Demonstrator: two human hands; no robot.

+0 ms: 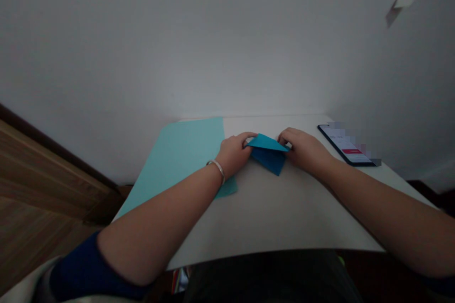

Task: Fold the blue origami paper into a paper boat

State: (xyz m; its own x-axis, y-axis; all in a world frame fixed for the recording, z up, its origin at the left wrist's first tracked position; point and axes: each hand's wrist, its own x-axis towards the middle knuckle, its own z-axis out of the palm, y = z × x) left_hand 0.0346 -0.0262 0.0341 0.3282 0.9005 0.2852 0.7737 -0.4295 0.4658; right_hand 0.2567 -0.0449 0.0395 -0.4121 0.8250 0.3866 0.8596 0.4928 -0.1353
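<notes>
- The blue folded paper (269, 142) could crease askew or slip if the hands pull unevenly, its lower flap being unpinched
- It sits between both hands over the white bench (284, 222), right of the turquoise sheet (185, 147)
- Left hand (232, 151): grip pinched on its left corner
- Right hand (302, 147): grip pinched on its right corner, fingers curled; forearms angle inward

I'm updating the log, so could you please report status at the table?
Left hand, right hand pinching folded blue paper, opposite ends. Teal sheet at left, phone at right, neither in the way.
</notes>
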